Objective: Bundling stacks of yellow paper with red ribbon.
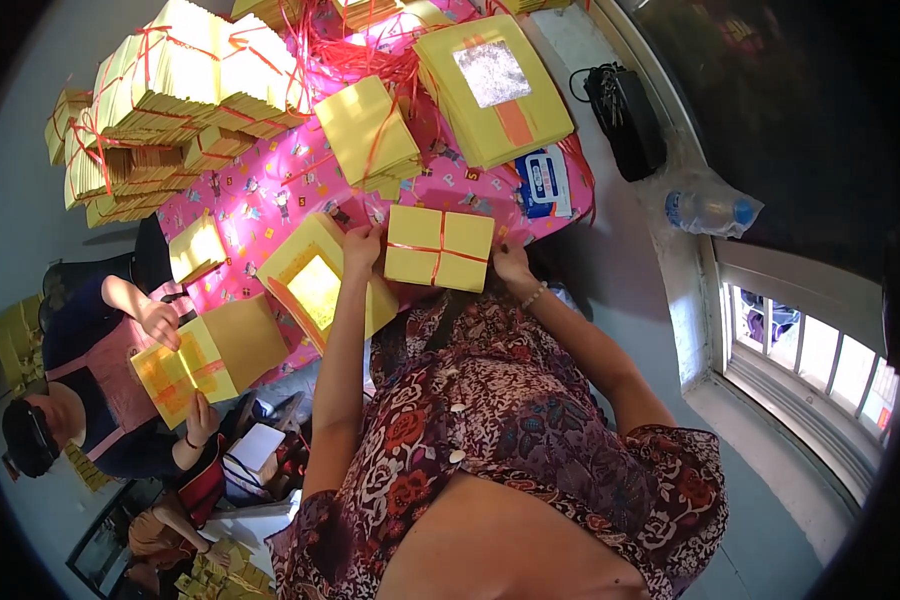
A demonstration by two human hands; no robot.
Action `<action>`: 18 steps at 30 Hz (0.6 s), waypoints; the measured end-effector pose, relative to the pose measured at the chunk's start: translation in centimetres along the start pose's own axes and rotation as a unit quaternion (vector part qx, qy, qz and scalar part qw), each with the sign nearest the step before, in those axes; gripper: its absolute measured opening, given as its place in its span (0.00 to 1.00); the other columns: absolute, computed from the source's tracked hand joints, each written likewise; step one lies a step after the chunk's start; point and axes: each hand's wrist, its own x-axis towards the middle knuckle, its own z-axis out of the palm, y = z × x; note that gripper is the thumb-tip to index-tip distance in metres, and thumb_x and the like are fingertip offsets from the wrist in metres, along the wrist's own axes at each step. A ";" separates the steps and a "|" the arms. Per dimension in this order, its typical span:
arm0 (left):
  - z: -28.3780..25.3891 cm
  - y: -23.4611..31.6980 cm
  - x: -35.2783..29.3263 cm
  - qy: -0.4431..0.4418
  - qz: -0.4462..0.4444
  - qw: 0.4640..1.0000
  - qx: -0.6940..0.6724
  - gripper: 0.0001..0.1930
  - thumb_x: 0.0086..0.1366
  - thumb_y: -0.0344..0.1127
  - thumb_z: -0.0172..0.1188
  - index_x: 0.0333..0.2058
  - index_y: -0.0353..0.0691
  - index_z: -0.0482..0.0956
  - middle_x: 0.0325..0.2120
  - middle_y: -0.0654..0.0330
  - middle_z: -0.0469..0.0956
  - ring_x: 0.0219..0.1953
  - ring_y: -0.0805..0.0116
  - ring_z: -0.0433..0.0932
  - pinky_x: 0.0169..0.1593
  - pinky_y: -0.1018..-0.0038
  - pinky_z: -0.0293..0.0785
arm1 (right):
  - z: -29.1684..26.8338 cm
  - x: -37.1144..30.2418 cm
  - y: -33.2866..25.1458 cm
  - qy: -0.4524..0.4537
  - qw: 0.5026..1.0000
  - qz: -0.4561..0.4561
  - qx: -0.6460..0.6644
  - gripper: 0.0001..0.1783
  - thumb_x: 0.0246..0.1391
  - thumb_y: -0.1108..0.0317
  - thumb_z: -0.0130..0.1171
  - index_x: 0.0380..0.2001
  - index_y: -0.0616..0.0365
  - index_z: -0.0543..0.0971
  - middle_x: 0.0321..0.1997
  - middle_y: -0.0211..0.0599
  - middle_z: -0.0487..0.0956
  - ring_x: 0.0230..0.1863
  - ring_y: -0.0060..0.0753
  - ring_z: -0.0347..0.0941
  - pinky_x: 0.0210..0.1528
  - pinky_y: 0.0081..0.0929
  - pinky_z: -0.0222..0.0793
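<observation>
- Left hand [364, 248] and right hand [513, 266] grip a yellow paper bundle [466, 234] over the edge of the table [460, 190].
- Red string [441, 250] crosses it, so tying looks done.
- The big paper stack [495, 90] seems left to tie.

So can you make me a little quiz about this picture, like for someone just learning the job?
1. Which thing is between the person's left hand and right hand?
A) a water bottle
B) a tied yellow bundle
C) a black bag

2. True or false: the red ribbon crosses over itself on top of that bundle.

3. Fill in the colour: the patterned tablecloth is mostly ____.

Key: 1. B; 2. True; 3. pink.
</observation>
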 end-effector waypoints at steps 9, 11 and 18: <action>2.2 3.2 0.5 -0.114 -0.333 0.849 -0.393 0.14 0.68 0.36 0.47 0.46 0.34 0.75 0.37 0.55 0.80 0.35 0.64 0.79 0.41 0.68 0.77 | -0.2 -0.9 -1.1 0.027 0.998 0.045 0.029 0.16 0.53 0.58 0.56 0.31 0.63 0.75 0.25 0.46 0.77 0.28 0.41 0.74 0.31 0.35 0.66; 2.6 4.9 0.0 -0.119 -0.271 0.900 -0.320 0.15 0.68 0.37 0.47 0.46 0.34 0.75 0.36 0.56 0.80 0.34 0.66 0.79 0.38 0.71 0.77 | -0.3 -1.0 -0.8 0.043 0.997 0.050 0.036 0.15 0.53 0.60 0.56 0.31 0.64 0.75 0.25 0.45 0.77 0.27 0.40 0.74 0.31 0.34 0.66; 3.2 -0.7 0.4 -0.073 -0.112 0.947 -0.291 0.13 0.67 0.37 0.50 0.43 0.35 0.76 0.32 0.57 0.79 0.27 0.70 0.78 0.34 0.75 0.75 | 0.3 -1.4 -1.1 0.034 0.971 0.046 0.232 0.08 0.56 0.68 0.54 0.30 0.63 0.73 0.24 0.34 0.76 0.27 0.25 0.71 0.29 0.25 0.66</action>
